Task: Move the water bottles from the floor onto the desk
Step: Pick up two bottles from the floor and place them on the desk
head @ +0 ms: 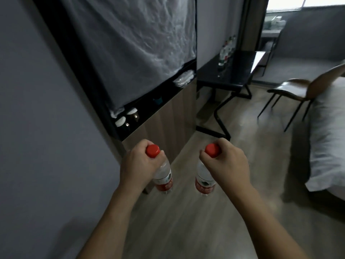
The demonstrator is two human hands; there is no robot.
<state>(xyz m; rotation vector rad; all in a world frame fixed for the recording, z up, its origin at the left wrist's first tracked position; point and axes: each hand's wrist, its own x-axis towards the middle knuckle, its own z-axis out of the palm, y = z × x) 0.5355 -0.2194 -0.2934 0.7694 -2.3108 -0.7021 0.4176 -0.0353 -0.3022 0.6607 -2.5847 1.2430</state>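
My left hand (139, 163) grips the neck of a clear water bottle (164, 181) with a red cap and red label, held upright above the wooden floor. My right hand (226, 161) grips the neck of a second, matching water bottle (204, 184) the same way. The black desk (237, 71) stands ahead at the upper middle, by the wall, well beyond both hands. Several more bottles (226, 51) stand on its far left part.
A cabinet with a grey cloth cover (130, 45) and a low shelf holding jars (127, 118) runs along the left. A brown chair (298, 90) stands right of the desk. A bed with white bedding (330, 143) fills the right edge. Open wooden floor (242, 143) lies between.
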